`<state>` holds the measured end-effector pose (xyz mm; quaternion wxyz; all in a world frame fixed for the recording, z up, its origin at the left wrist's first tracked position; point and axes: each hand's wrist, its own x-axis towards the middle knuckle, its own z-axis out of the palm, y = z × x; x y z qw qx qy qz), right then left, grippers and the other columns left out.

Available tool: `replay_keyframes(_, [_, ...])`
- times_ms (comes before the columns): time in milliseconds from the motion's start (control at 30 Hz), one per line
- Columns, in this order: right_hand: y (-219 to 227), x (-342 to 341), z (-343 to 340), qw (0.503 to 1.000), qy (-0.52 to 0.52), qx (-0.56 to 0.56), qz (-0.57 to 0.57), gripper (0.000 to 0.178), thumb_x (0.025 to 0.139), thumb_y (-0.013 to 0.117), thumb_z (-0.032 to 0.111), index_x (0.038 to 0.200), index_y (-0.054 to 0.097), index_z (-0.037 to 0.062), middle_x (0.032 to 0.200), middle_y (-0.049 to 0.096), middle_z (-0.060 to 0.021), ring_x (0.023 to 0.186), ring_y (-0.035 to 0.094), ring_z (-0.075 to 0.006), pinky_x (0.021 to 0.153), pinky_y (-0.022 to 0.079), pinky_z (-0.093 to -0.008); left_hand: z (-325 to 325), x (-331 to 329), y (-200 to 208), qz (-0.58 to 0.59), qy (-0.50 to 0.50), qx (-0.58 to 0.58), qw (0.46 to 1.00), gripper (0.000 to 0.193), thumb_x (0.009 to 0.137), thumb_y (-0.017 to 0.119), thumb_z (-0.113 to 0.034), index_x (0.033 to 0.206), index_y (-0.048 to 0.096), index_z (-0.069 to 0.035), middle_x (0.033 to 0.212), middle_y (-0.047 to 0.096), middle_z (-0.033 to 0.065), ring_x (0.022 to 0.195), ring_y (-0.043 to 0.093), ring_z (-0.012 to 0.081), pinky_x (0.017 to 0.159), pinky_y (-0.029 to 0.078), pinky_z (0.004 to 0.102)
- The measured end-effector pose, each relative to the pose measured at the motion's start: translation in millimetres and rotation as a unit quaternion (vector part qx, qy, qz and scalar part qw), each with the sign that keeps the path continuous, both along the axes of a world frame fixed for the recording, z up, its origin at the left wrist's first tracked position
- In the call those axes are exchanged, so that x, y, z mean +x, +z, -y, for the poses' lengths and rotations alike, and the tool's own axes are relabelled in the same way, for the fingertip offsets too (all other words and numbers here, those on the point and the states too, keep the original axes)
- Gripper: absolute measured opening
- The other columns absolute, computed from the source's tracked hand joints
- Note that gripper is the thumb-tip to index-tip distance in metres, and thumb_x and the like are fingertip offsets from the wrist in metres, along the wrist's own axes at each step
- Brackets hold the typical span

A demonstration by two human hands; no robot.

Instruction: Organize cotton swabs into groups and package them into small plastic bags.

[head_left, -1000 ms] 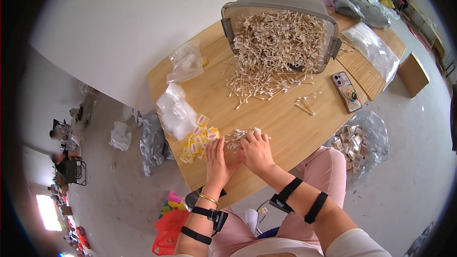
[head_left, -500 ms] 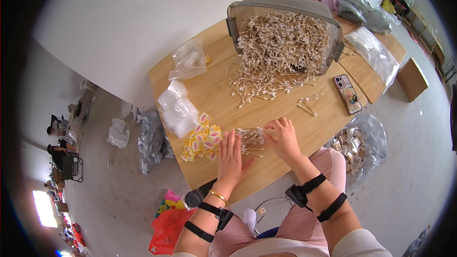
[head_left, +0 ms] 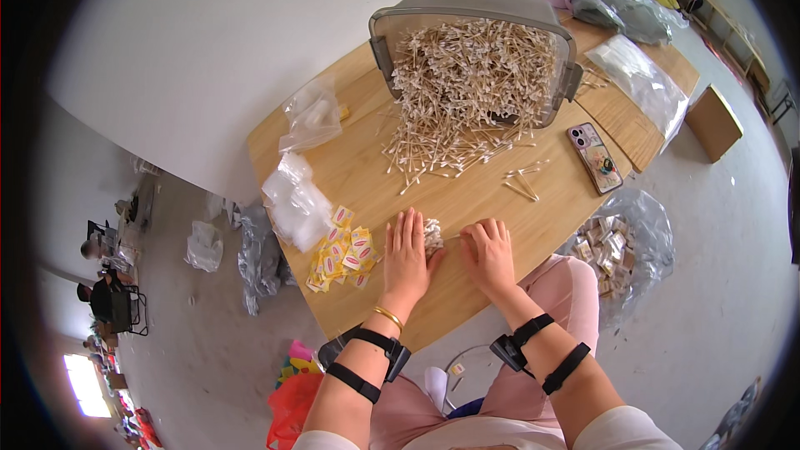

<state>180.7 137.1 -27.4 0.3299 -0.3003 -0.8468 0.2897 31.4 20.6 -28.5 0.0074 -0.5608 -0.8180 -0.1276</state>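
Note:
On the wooden table before me lies a small pile of cotton swabs [head_left: 432, 236], their white tips bunched together. My left hand [head_left: 406, 257] is open, fingers straight, lying along the pile's left side and covering part of it. To the right, my right hand [head_left: 489, 257] rests at the table with its fingers curled closed; what they hold, if anything, is too small to make out. Small yellow-and-white printed packets [head_left: 343, 257] are heaped left of my left hand. Farther off, a tipped grey bin [head_left: 467, 2] spills a mass of loose swabs [head_left: 475, 75] onto the table.
Clear plastic bags [head_left: 296, 204] lie at the table's left edge. A few stray swabs [head_left: 525, 181] and a phone [head_left: 595, 158] are on the right. Below the right edge, a clear bag [head_left: 621, 254] holds small packs. A cardboard box [head_left: 714, 123] stands on the floor.
Both hands have drawn in around the small swab pile. The spread-out swabs are now gathered into a narrower bunch beside my left hand. My right hand's fingers have curled in. The view has shifted slightly.

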Motion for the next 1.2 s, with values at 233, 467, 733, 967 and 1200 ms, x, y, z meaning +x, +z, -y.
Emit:
replay_keyframes(233, [0.6,0.9,-0.7,1.000,-0.008,0.000,0.006,0.017,0.086,0.067,0.010,0.102,0.065,0.0076,0.104,0.059,-0.0115,0.103,0.054,-0.0326,0.092,0.044,-0.0432,7.3,34.3,3.3,-0.047,0.041,-0.025,0.998,0.087,0.097,0.061,-0.044,0.157,0.023,0.006,0.162,0.027,0.0265,0.151,0.025,0.0446,0.124,0.020,0.0564])
replay_keyframes(467, [-1.7,0.6,0.3,1.000,-0.021,0.016,0.002,0.018,0.087,0.066,0.011,0.104,0.065,0.0075,0.107,0.058,-0.0116,0.105,0.054,-0.0329,0.093,0.044,-0.0438,17.2,47.6,-0.2,-0.060,0.045,-0.032,0.997,0.092,0.096,0.060,-0.048,0.158,0.020,0.006,0.164,0.022,0.0277,0.152,0.022,0.0440,0.125,0.016,0.0554])
replay_keyframes(733, [-3.0,-0.9,0.3,1.000,-0.025,0.018,0.000,0.016,0.088,0.066,0.012,0.103,0.064,0.0079,0.107,0.059,-0.0108,0.105,0.054,-0.0321,0.094,0.043,-0.0437,-6.2,12.6,12.0,-0.043,0.058,-0.047,0.996,0.108,0.090,0.062,-0.064,0.158,0.019,0.009,0.165,0.022,0.0262,0.156,0.018,0.0366,0.127,0.012,0.0517])
replay_keyframes(967, [-3.6,-0.4,0.8,0.999,-0.029,0.015,-0.001,0.013,0.091,0.064,0.015,0.102,0.064,0.0080,0.105,0.059,-0.0109,0.104,0.055,-0.0318,0.093,0.043,-0.0433,2.6,23.2,5.0,-0.040,0.006,-0.044,0.998,0.106,0.092,0.061,-0.060,0.158,0.015,0.010,0.165,0.017,0.0297,0.156,0.013,0.0416,0.127,0.011,0.0516])
replay_keyframes(1200, [-0.9,-2.3,1.4,0.999,-0.036,0.016,0.000,0.012,0.092,0.063,0.015,0.103,0.065,0.0085,0.104,0.060,-0.0106,0.104,0.055,-0.0315,0.094,0.043,-0.0430,19.4,51.5,-2.5,-0.042,-0.009,-0.051,0.998,0.100,0.093,0.059,-0.058,0.158,0.019,0.007,0.167,0.014,0.0279,0.156,0.011,0.0442,0.126,0.010,0.0570])
